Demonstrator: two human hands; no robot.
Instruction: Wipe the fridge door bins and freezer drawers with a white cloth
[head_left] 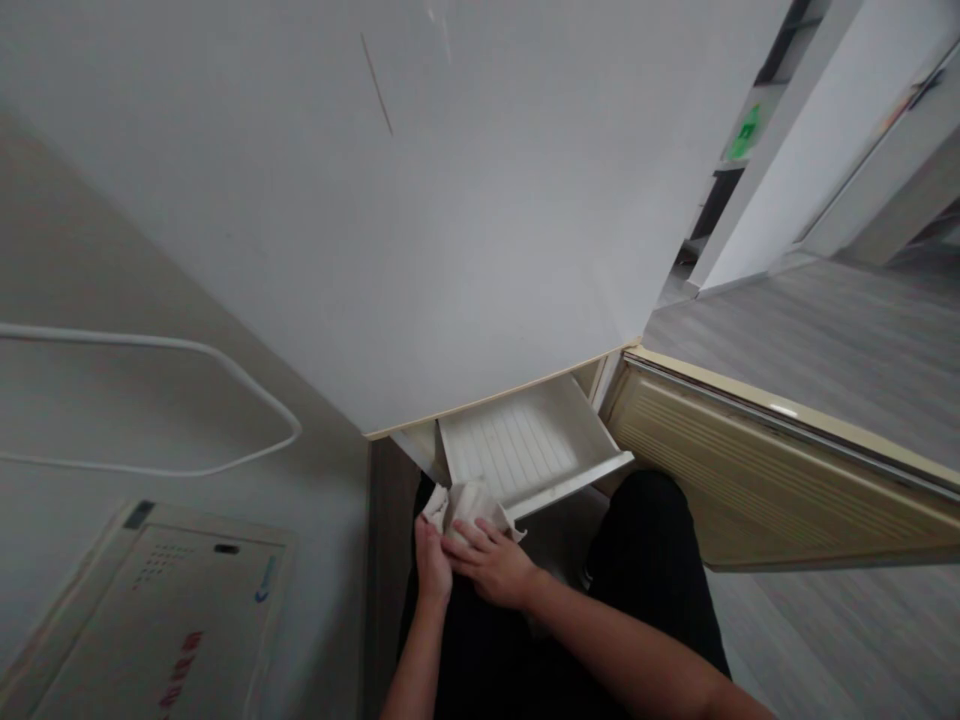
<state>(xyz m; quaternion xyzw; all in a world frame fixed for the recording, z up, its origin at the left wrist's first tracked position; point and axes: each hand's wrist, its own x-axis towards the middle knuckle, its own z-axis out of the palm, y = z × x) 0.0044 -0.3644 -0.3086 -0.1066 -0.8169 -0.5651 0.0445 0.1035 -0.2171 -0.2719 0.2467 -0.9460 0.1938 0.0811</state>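
Observation:
A crumpled pale cloth (pixel 469 502) lies at the front left corner of a white pulled-out drawer (pixel 525 440) with a ribbed bottom. My left hand (pixel 433 560) grips the cloth's left side. My right hand (pixel 495 565) presses on the cloth from the right, its fingers bent over it. Whether the cloth touches the drawer's corner all along is hidden by the folds. The drawer juts out from beneath a large white top panel, inside a cabinet-like appliance whose door stands wide.
The yellowed inner door (pixel 750 470) swings out to the right above a grey wood-look floor (pixel 847 630). On the left wall are a white cable (pixel 255 385) and a metal box (pixel 172 610) with red lettering. My black-trousered knees flank the drawer's front.

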